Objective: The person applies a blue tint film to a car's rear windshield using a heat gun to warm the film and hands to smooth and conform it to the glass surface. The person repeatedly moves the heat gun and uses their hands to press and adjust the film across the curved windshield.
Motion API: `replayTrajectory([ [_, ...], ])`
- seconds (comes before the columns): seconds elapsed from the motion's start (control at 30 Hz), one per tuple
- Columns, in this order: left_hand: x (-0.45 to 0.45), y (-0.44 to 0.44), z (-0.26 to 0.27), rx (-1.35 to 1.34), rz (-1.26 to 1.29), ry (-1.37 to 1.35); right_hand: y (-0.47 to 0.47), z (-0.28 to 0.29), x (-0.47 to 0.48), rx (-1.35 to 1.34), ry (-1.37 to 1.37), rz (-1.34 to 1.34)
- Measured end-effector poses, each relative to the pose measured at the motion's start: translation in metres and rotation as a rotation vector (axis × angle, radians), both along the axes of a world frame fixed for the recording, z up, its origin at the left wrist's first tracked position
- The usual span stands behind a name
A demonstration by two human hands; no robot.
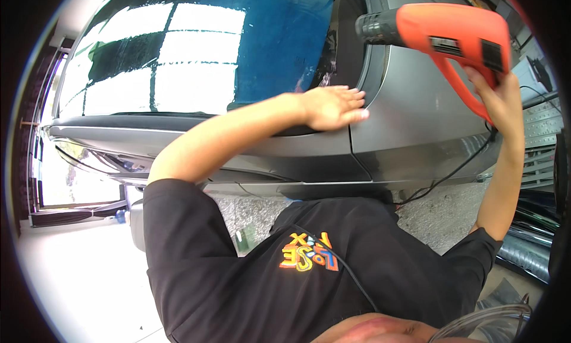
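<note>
My right hand [496,93] grips the handle of an orange heat gun [450,26] raised above the car's grey body panel. The gun's black nozzle [379,26] points left, over the dark border of a large car window [281,44]. Blue tint shows across part of the glass, and bright reflections cover its left side. My left hand [337,107] lies palm down at the window's lower right corner, fingers stretched out and holding nothing. Its fingertips reach the dark trim [374,71] beside the grey body panel [424,102]. Whether the palm presses on the surface I cannot tell.
A black power cord [450,178] hangs from the gun's handle along the car's side. Dark glossy rolls [528,245] lie at the right. Speckled flooring [446,218] shows below the car, and a bright opening [76,178] stands at the left.
</note>
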State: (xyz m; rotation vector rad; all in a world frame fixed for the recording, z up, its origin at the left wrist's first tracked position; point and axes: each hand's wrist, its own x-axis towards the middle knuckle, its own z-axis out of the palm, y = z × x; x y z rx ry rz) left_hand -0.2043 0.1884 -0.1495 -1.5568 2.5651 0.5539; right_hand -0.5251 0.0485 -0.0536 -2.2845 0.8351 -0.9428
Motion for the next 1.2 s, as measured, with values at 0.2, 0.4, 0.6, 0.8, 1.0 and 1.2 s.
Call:
replayTrajectory([
  [0.2,0.046,0.017,0.081,-0.157,-0.022,0.016,-0.022,0.052,0.080,-0.316,0.168,0.171],
  [0.4,0.276,-0.025,0.127,-0.577,0.607,-0.624,-0.042,0.084,0.126,-0.325,0.428,0.165],
  [0.6,0.297,-0.048,0.149,-0.527,0.735,-0.653,-0.036,0.096,0.145,-0.048,0.544,0.188],
  [0.8,0.311,-0.086,0.135,-0.564,0.716,-0.673,-0.041,0.095,0.156,-0.066,0.600,0.162],
  [1.0,0.298,-0.109,0.134,-0.544,0.722,-0.671,-0.059,0.095,0.162,-0.075,0.586,0.139],
  [1.2,0.201,-0.136,0.080,-0.581,0.493,-0.533,-0.087,0.101,0.157,-0.165,0.494,0.132],
])
